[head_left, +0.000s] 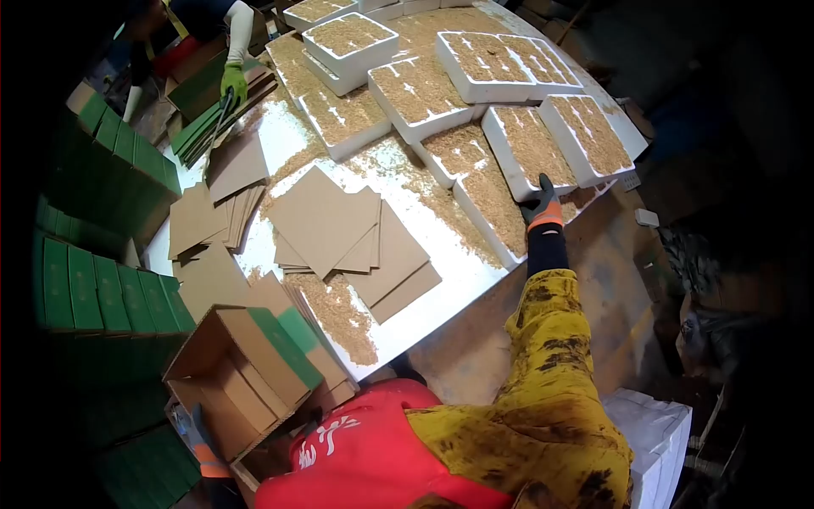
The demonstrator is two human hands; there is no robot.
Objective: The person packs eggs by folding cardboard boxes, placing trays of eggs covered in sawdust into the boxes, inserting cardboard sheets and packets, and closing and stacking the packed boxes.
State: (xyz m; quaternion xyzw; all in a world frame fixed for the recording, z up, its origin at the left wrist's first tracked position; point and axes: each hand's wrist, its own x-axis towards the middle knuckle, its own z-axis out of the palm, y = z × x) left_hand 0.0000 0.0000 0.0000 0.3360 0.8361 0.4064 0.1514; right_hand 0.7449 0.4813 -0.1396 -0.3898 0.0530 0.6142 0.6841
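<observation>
My right hand [540, 206], in a dark glove with an orange cuff, reaches across the table and grips the near edge of a white foam box [530, 148]. Sawdust-like brown material fills that box, and white strips show in it. It rests on other foam boxes and stands a little tilted. At lower left my left hand [203, 445], gloved the same way, is against the side of an open cardboard box [242, 382]. Its fingers are partly hidden, but it seems to hold the wall. Inside the cardboard box a cardboard divider shows; green covers its outer flap.
Loose cardboard sheets [326, 220] lie on the white table [407, 339] amid spilled sawdust. More filled foam boxes [492, 68] are stacked at the back. Green cartons [110, 288] stand at left. Across the table, a co-worker's green-gloved hand [233, 82] is at folded green cartons.
</observation>
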